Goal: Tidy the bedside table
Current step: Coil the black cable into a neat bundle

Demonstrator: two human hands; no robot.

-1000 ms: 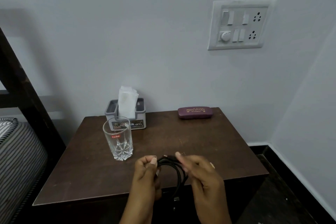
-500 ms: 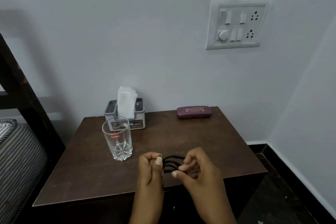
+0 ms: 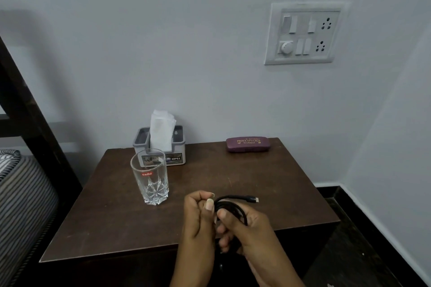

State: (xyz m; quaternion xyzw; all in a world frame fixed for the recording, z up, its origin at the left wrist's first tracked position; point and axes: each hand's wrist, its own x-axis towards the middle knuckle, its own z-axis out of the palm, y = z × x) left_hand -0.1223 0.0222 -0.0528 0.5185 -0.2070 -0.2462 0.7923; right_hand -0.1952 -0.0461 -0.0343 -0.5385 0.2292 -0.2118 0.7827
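A coiled black cable point(image 3: 233, 204) is held over the front of the dark wooden bedside table point(image 3: 268, 189). My left hand point(image 3: 198, 214) pinches the coil on its left side. My right hand point(image 3: 245, 228) wraps around the coil from the right and below. One plug end point(image 3: 254, 199) sticks out to the right past my fingers. On the table stand an empty clear glass point(image 3: 150, 177) at the left, a grey tissue box point(image 3: 159, 147) behind it, and a maroon spectacle case point(image 3: 248, 144) at the back right.
A switchboard point(image 3: 303, 34) is on the wall above the table. The dark bed frame point(image 3: 25, 119) and a striped mattress point(image 3: 21, 205) lie to the left. Dark floor point(image 3: 349, 251) and the wall's skirting run along the right.
The loops have been drawn tighter into a small coil between my hands. My right hand has shifted lower around it, and one plug end now pokes out to the right.
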